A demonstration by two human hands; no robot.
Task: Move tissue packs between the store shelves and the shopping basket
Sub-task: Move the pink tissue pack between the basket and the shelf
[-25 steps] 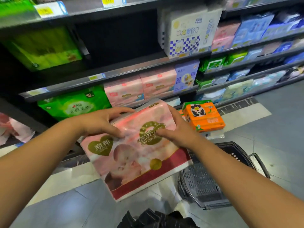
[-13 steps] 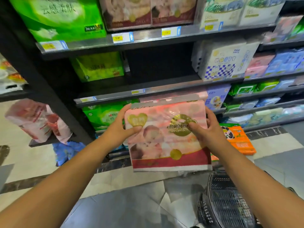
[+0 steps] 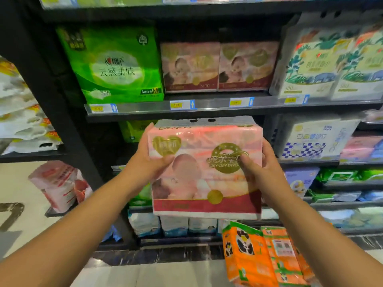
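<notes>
While both arms reach forward toward the shelving, the pink plastic-wrapped rectangular tissue pack with gold emblems [image 3: 205,172] hangs upright in the air between the two hands, just below the grey metal shelf edge with yellow-and-blue price tags [image 3: 207,105]. Well to the left of that pack and a little lower, a pink-and-white soft plastic bag [image 3: 60,183] leans on a low ledge. Above and to the left of the pack, a big bright green plastic-wrapped tissue block [image 3: 116,67] stands on the tagged shelf. The left hand [image 3: 145,160] grips the pack's left edge, thumb across the front face, the other fingers behind it and hidden. Straight above the pack, two matching pink baby-print packs [image 3: 219,67] stand side by side, touching. The right hand [image 3: 267,172] grips the pack's right edge, thumb on the gold ring emblem. Below and right of the pack sits an orange panda-print plastic pack [image 3: 259,259]; it seems stacked on another, though blur leaves that unsure. Right of the pack, a white blue-checked bundle [image 3: 310,139] sits on its shelf.
</notes>
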